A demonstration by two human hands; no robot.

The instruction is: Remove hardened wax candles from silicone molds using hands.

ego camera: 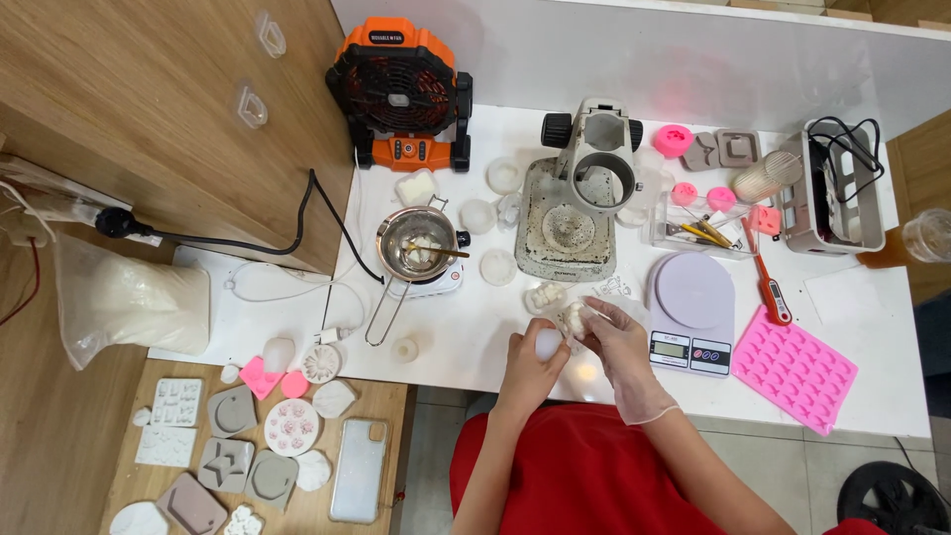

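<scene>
Lower centre: left hand (531,359) and gloved right hand (612,332) jointly grip a white mould (567,322) above the white table (872,381).

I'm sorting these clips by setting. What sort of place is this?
Probably a small home craft bench for casting wax or soap: a melting pot on a hot plate, silicone moulds, a digital scale, and both hands on a white piece.

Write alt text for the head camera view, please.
A person in red holds a small white mould in the bare left hand while the gloved right hand works on a white piece above a cluttered white table, beside a kitchen scale.
</scene>
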